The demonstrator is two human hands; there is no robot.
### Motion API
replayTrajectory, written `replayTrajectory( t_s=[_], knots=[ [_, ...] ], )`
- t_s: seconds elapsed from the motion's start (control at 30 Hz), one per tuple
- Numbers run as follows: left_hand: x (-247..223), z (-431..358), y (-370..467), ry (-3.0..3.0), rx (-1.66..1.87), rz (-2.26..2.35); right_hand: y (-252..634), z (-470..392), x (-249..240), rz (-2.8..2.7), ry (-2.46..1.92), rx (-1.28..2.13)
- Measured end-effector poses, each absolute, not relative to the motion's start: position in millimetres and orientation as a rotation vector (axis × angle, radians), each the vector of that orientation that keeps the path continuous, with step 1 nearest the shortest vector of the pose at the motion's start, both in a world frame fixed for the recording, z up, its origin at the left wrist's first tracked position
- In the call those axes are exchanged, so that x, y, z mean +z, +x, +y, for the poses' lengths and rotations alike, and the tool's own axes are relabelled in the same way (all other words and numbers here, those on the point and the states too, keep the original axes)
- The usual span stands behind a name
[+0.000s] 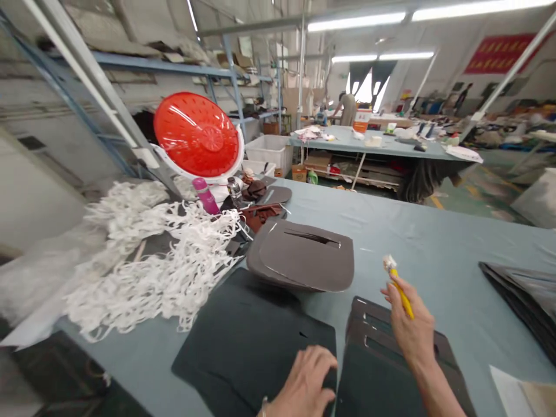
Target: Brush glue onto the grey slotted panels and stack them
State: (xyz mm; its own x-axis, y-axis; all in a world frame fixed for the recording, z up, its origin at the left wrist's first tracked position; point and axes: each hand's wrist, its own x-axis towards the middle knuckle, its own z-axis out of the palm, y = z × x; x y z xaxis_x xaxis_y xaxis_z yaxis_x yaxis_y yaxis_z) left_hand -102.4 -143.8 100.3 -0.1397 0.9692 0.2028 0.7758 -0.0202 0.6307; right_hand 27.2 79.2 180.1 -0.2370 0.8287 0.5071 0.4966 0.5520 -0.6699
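Observation:
My right hand holds a yellow-handled brush with its whitish, clumped tip pointing up and away. Below that hand lies a dark panel with slots and small white marks along its far end. My left hand is over the right edge of a second dark sheet, fingers bent and apart, with nothing in it; whether it touches the sheet I cannot tell. Just beyond, a stack of grey-brown rounded panels with a slit near the far edge overlaps that sheet.
White strips heap at the left, with a pink bottle and a tilted red basin behind. Dark folded sheets lie at the right edge. Another table stands farther back, a person beside it.

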Motion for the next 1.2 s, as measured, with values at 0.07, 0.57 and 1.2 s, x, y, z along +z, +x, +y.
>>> replayTrajectory(
  t_s=[0.07,0.57,1.2],
  knots=[
    [126,-140,-140,1.819,1.059,2.11,-21,91,179,-1.94,-1.157,0.406],
    [123,-101,-259,1.938,1.069,2.581,-127,86,190,-2.025,-1.031,-0.048],
    [112,-91,-254,1.776,1.178,2.564,-346,62,211,-1.975,-0.813,0.954]
  ],
)
